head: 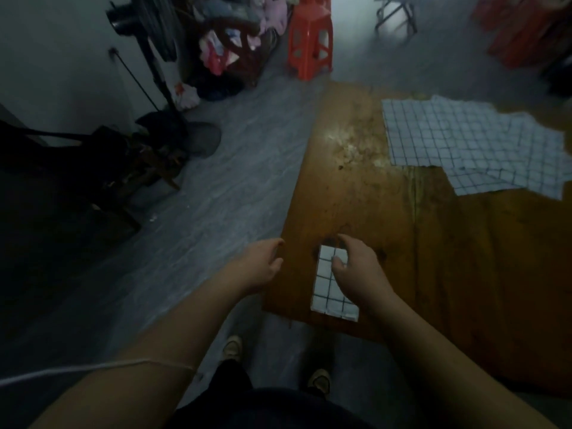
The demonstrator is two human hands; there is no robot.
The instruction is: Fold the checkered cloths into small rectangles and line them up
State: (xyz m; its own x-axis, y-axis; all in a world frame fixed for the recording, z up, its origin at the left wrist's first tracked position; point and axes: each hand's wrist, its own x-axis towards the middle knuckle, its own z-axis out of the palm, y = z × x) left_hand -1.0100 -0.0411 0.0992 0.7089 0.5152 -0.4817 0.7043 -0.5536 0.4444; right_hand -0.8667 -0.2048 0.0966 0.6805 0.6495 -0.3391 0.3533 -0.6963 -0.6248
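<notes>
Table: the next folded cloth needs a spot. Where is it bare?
Bare wood lies right of the folded cloth and right hand, up to the spread cloths crowding the table at its far right. The left edge beyond the hand is bare too.

Surface, near left corner: one folded cloth, my right hand over its far end, my left hand just left, at the edge. Far right: I see spread cloths, overlapping. Floor behind: stool.

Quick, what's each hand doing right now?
Left hand: open, holding nothing.
Right hand: fingers curled over the folded cloth; whether gripping cannot be told.
</notes>
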